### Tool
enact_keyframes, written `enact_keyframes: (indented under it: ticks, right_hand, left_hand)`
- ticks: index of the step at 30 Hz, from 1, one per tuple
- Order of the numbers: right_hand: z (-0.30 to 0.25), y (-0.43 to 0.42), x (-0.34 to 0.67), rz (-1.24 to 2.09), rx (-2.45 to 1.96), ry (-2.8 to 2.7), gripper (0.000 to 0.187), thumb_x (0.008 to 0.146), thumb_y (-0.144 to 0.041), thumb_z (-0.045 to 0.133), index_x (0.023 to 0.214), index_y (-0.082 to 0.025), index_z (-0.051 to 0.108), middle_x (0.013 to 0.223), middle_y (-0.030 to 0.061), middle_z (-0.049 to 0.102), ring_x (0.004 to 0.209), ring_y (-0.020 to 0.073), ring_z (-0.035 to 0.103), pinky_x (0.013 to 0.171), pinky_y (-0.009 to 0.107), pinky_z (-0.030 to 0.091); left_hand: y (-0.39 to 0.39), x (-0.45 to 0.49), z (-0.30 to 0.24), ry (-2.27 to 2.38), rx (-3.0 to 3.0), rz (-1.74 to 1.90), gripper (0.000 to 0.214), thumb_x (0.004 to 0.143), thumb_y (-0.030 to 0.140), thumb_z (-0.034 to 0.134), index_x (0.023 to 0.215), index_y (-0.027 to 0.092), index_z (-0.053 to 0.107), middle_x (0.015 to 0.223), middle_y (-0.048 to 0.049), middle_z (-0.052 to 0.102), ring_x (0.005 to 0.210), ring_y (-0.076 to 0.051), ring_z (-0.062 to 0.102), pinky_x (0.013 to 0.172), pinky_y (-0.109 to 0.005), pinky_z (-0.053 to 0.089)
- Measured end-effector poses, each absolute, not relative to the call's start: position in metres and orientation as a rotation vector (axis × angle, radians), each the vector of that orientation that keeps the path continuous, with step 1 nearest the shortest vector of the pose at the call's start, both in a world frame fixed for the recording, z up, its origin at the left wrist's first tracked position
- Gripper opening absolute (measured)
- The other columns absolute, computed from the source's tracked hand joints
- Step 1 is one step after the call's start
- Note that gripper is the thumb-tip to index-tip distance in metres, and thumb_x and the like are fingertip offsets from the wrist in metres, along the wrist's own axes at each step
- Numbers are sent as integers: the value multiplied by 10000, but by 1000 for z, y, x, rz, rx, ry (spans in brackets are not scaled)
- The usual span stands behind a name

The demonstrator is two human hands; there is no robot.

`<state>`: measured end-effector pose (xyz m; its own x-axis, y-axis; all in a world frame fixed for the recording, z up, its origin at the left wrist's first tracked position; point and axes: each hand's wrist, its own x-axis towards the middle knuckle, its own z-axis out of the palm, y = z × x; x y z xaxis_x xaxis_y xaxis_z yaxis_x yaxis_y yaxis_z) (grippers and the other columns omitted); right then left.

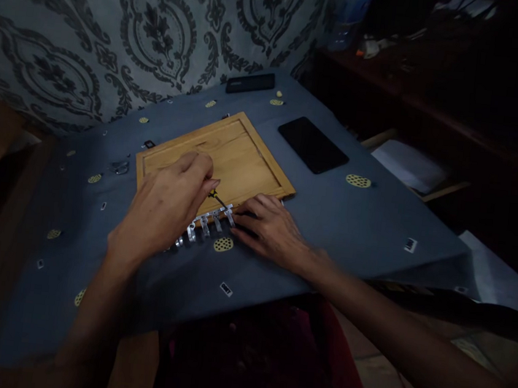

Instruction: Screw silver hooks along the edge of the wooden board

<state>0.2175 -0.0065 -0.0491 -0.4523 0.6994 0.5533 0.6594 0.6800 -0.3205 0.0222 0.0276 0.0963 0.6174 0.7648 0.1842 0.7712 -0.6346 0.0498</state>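
Note:
A framed wooden board point(233, 148) lies on the table, with a row of shiny metal hooks point(204, 224) along its near edge. My left hand point(166, 199) is closed around the handle of a screwdriver point(214, 195), whose yellow-and-black end shows below the fingers. The screwdriver's shaft slants down to the right, its tip at the rightmost hook. My right hand point(269, 229) rests at the board's near right corner, its fingertips pinching that end hook. Most of the screwdriver handle is hidden in my left hand.
A black phone point(313, 145) lies right of the board. Near the wall is a dark case point(251, 83). Small clear pieces point(119, 167) lie left of the board. The blue tablecloth point(343, 227) covers the table; an open drawer point(412, 167) with papers is at the right.

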Motion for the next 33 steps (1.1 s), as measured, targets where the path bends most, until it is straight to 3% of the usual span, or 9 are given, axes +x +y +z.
enact_keyframes:
  ticks: [9, 33]
  right_hand:
    - [-50, -6, 218, 67, -1032, -2218, 203, 1001, -315, 595, 1003, -180, 747, 998, 73, 714, 948, 235, 576, 801, 374, 429]
    - [-50, -6, 218, 74, -1022, -2209, 192, 995, -306, 603, 1012, -176, 743, 1000, 68, 705, 946, 228, 561, 809, 366, 428]
  left_hand:
    - [30, 19, 94, -1305, -2806, -347, 148, 1033, 289, 487, 955, 185, 557, 942, -49, 648, 870, -221, 626, 762, -328, 442]
    - [26, 25, 94, -1354, -2578, -207, 220, 1021, 374, 542, 931, 185, 609, 793, -33, 689, 694, -196, 644, 580, -289, 310]
